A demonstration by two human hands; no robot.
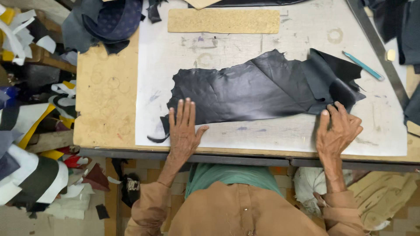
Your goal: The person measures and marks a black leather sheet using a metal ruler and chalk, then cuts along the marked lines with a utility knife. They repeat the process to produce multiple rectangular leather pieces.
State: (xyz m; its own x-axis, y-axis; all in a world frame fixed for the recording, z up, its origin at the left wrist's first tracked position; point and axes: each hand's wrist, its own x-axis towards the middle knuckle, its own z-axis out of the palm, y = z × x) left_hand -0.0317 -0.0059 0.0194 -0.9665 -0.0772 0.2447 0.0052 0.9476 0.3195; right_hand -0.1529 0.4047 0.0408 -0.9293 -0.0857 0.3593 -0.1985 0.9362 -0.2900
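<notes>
Along the bench's (pixel 105 126) near edge we press both hands onto a black leather piece (pixel 258 89) that lies across a white cutting sheet (pixel 271 135). Our left hand (pixel 183 129) rests flat, fingers straight and close together with the thumb out to the side, on the leather's lower left end, close to the ragged tail that curls toward the sheet's near left corner. Our right hand (pixel 337 131) sits at the lower right end, fingers bent and bunched on the edge just below the folded flap; we cannot tell whether it pinches the edge or only presses on it.

We judge the leather thin, soft and light: it drapes flat, keeps shallow creases, and its right end doubles over on itself. Its sheen suggests a smooth face that may slide on the sheet, so a flat palm seems the safest way to pin it. The outline is irregular and torn-looking at the left and top, so we think those edges stretch or curl if pulled; the straighter lower edge, near each end, looks like the better place to take hold, with two hands so the middle does not sag.

Toward the far edge lies a tan strip (pixel 224 21). Near the far right corner a teal-handled tool (pixel 363 65) lies beside a long metal ruler (pixel 378 46). Dark scraps (pixel 105 22) heap on the far left corner, and more offcuts (pixel 30 144) pile off the bench's left edge.
</notes>
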